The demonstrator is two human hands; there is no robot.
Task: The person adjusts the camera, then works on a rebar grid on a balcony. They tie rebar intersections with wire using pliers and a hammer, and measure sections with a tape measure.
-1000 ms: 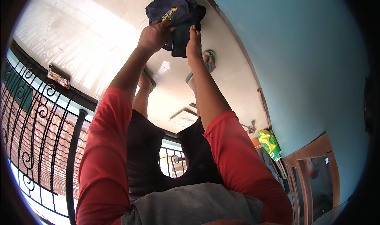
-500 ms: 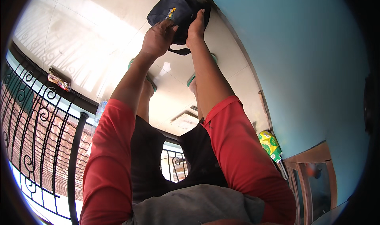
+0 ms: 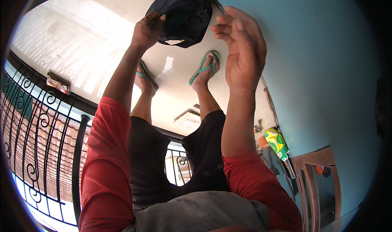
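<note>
A dark fabric bag [image 3: 181,17] rests on the tiled floor ahead of my feet. Its dark hollow faces up at me, and a small pale patch shows at its near edge. My left hand [image 3: 148,30] pinches the bag's left edge, thumb against the fingers. To the right of the bag, and apart from it, my right hand [image 3: 244,48] is raised closer to me. Its fingers are loosely curved and apart, with nothing in them.
A blue wall [image 3: 310,68] runs along the right side. At the left stands a black iron railing [image 3: 45,130], with a small colourful packet [image 3: 58,83] by its base. A yellow-green packet [image 3: 277,144] is at the lower right, near a wooden-framed glass panel [image 3: 324,187].
My right hand has let go of the bag and come back up to the right. The bag has turned, so its printed mark and strap no longer show. My left hand has shifted slightly left.
</note>
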